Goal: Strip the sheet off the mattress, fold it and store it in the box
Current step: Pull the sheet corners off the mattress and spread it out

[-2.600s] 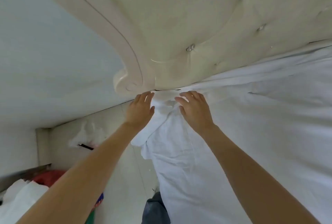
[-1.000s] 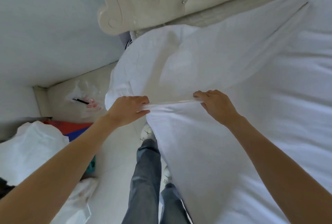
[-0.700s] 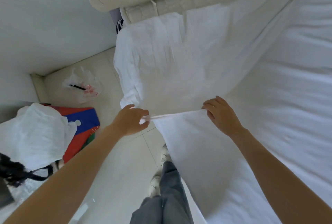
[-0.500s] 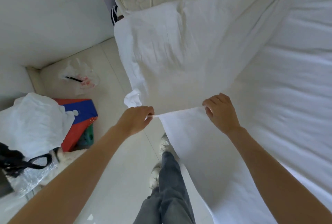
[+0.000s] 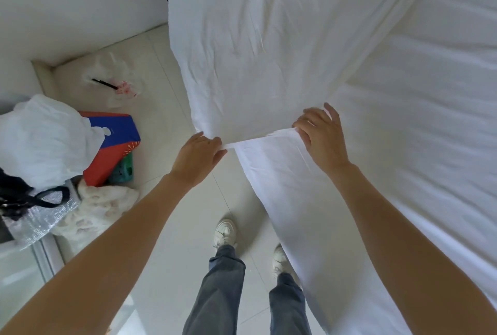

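Observation:
A white sheet (image 5: 269, 46) is peeled back from the head corner of the bed and stretched in the air toward me. My left hand (image 5: 200, 155) pinches its hem at the left end. My right hand (image 5: 321, 137) grips the same hem about a forearm's length to the right, fingers curled over the edge. The hem runs taut between both hands. Below it, more sheet (image 5: 304, 200) hangs down the bed's side. The rest of the sheet (image 5: 430, 119) still lies across the mattress to the right. No storage box is clearly identifiable.
My legs and white shoes (image 5: 226, 232) stand on pale floor tiles beside the bed. To the left lie a red and blue box (image 5: 115, 143), a white bundle (image 5: 40, 141), a silver bag with black straps (image 5: 35, 208) and a plastic bag (image 5: 115, 84) near the wall.
Both hands pulled the sheet's corner off the mattress by the headboard and drew it back and up. I stepped away from the headboard; the hem is now stretched between my hands.

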